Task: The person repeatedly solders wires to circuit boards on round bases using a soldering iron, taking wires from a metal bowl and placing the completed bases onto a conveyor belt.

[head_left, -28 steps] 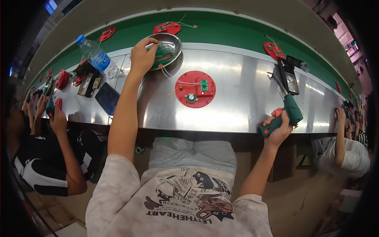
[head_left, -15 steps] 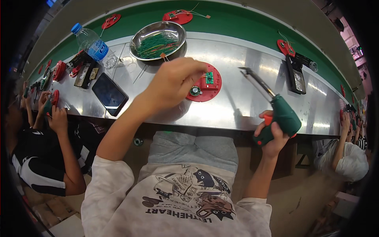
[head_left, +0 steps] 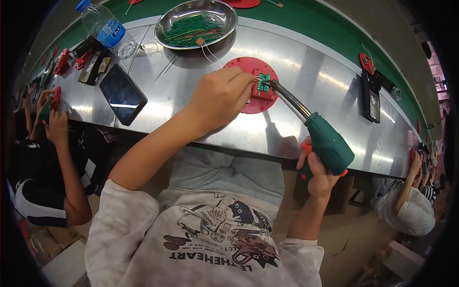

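Note:
A round red plastic housing (head_left: 245,63) lies on the metal bench, carrying a small green circuit board (head_left: 263,83). My left hand (head_left: 221,94) reaches over the housing's left side, thumb and forefinger pinched on a thin pale wire at the board's edge. That wire's (head_left: 209,51) other end runs up to a little orange-brown piece (head_left: 200,41) by the bowl. In my right hand (head_left: 317,176) is a green soldering gun (head_left: 330,143), gripped by its handle. Its tip meets or hovers just over the board; exact contact cannot be made out.
A steel bowl (head_left: 160,38) of green wires stands behind my left hand. Left of it are a water bottle (head_left: 109,31) and a phone (head_left: 123,94). An open black case (head_left: 369,98) sits at right. Co-workers sit on both sides; one sleeve (head_left: 38,203) shows at left.
The soldering gun has swung left, bringing its tip from beside the housing to the circuit board. My left hand has moved slightly right and lower, to the board's edge. The whole view has shifted.

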The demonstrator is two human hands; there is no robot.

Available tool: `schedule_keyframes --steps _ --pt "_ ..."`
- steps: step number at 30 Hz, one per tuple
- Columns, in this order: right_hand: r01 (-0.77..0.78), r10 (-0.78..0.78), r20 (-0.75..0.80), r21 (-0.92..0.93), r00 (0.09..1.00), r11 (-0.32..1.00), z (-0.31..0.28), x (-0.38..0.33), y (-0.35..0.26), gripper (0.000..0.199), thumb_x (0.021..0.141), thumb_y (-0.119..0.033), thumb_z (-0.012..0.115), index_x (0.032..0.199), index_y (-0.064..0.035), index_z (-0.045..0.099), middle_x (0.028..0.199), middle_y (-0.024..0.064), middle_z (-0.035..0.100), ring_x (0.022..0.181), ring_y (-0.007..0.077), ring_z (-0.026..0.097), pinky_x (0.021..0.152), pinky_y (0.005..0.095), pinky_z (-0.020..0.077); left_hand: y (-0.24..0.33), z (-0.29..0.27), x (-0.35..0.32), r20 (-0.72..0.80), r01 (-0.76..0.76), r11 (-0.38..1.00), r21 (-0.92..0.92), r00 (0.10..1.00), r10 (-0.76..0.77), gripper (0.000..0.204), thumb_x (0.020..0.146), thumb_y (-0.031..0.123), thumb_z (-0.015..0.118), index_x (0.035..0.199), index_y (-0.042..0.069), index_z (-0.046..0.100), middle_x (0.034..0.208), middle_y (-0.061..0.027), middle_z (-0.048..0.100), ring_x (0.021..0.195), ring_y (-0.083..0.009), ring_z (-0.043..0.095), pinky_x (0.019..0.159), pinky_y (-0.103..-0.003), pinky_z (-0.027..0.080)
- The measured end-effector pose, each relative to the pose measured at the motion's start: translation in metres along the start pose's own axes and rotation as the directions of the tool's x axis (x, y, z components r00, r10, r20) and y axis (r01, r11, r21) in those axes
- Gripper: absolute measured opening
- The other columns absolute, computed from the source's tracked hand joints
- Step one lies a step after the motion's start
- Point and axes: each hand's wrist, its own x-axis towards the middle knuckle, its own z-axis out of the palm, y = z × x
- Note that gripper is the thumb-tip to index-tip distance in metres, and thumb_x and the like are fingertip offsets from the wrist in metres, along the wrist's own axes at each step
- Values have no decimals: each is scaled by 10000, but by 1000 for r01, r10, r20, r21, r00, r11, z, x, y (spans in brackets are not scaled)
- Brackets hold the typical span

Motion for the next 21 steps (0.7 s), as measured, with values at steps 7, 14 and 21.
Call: schedule_keyframes --steps 7,14,21 --pt "-13 14 65 -10 998 1000 1 8 0 435 862 -55 595 1276 79 570 1023 190 635 671 197 590 510 296 486 -1 3 2 -4 -3 1000 -18 1000 3 93 834 65 668 916 23 671 783 -105 622 680 -296 633 608 -398 515" --pt "-4 4 40 2 999 1000 0 9 2 414 852 -46 596 1248 75 582 1010 189 634 692 206 598 510 306 490 -2 5 2 -19 -23 1000 -11 1000 23 78 835 65 665 904 28 662 775 -100 611 680 -293 628 618 -397 513" --pt "-84 84 -13 -1 996 997 5 10 -7 404 861 -93 591 1229 73 573 901 166 629 561 196 567 494 285 460 -3 4 1 -6 -38 999 7 999 38 74 834 64 664 901 35 656 774 -97 603 685 -291 628 618 -398 513"
